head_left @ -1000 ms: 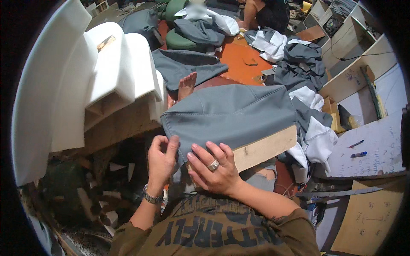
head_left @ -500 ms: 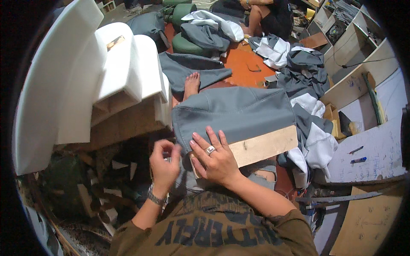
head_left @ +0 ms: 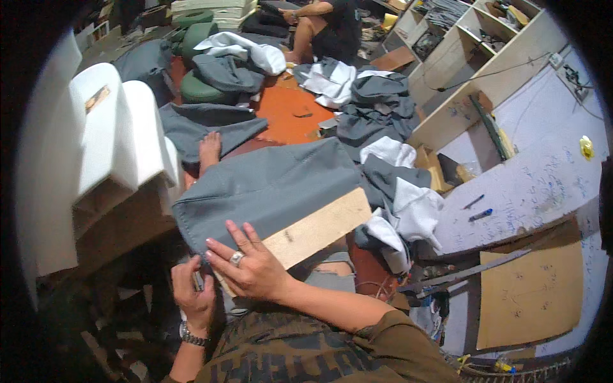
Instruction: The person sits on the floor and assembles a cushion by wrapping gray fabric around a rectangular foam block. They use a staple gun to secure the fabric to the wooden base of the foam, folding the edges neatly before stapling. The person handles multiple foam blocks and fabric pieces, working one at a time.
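Note:
A grey upholstery cover (head_left: 268, 185) with stitched seams lies across my lap, fitted over a board whose bare pale wooden face (head_left: 319, 230) shows along the near side. My right hand (head_left: 252, 268), wearing a ring, lies flat with fingers stretched over the cover's near edge and the wood. At the near left corner, my left hand (head_left: 193, 293) is closed, its fingers curled beside the cover's edge. Something small may be in its grip, but I cannot make it out. A metal watch (head_left: 190, 335) circles the left wrist.
White padded curved pieces (head_left: 102, 134) stand at the left. Grey and white covers (head_left: 377, 108) lie heaped ahead on the orange floor (head_left: 287, 115). A person (head_left: 325, 32) sits at the far side. Pens (head_left: 480, 215), a brown cardboard sheet (head_left: 530, 293) and wooden shelving (head_left: 472, 70) are at the right.
My view has swung right, so the scene sits further left. My left hand has come up against the cover's near left corner. The right hand still presses on the cover and wood.

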Motion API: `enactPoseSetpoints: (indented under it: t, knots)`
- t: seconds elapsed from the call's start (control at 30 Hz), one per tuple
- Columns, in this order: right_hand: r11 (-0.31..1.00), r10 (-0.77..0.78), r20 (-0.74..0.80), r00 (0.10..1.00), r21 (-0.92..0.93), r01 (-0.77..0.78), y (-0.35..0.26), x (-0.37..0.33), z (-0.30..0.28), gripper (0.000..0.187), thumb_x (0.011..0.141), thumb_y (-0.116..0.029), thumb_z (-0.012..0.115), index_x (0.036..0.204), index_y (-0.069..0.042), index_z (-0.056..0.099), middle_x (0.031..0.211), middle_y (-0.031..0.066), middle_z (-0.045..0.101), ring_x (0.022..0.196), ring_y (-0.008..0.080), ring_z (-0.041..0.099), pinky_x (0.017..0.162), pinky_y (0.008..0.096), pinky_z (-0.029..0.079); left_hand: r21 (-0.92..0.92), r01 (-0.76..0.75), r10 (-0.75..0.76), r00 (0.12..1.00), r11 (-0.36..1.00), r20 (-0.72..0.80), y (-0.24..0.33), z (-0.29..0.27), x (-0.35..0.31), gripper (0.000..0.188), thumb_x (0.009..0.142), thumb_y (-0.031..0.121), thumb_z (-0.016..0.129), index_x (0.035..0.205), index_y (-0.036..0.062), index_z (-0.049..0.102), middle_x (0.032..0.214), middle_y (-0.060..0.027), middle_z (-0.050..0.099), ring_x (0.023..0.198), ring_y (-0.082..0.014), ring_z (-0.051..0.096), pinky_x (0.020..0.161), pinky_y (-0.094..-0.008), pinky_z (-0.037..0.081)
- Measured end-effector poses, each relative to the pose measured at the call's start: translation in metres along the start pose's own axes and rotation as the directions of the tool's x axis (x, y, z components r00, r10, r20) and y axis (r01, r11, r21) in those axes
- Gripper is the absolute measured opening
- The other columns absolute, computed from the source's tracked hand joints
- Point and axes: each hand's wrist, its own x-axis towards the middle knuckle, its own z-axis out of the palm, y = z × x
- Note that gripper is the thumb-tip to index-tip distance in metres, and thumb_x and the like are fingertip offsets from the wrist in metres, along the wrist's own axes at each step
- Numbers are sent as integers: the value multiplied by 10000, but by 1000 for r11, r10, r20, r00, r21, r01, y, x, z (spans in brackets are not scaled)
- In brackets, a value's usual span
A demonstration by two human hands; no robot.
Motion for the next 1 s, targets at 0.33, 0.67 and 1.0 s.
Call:
enactPoseSetpoints:
  t: [0.33,0.67,1.0]
  knots:
    - [1000,-29,-76,997,0,29,0,3,1,351,921,-260,779,1218,-72,773,1439,160,678,1447,572,496,1189,731,351,258,-247,159,934,934,319,-12,5,28,743,916,46,672,1626,133,475,1718,-91,443,1634,-478,260,1281,-714,149]
    - [997,-14,-117,993,-71,6,-7,3,-3,289,876,-226,818,1142,-116,789,1329,121,729,1204,378,641,1110,597,475,94,-121,96,967,988,234,-27,12,17,913,775,-73,605,1653,117,440,1736,-131,407,1644,-449,253,1298,-669,175]
    - [995,-15,-99,995,-100,5,-6,6,-5,323,926,-274,755,1192,-92,778,1282,117,723,1158,354,655,1121,579,466,-38,-207,209,976,978,58,-13,-3,10,387,883,59,672,1251,95,785,1454,-134,707,1504,-439,506,1233,-585,366]
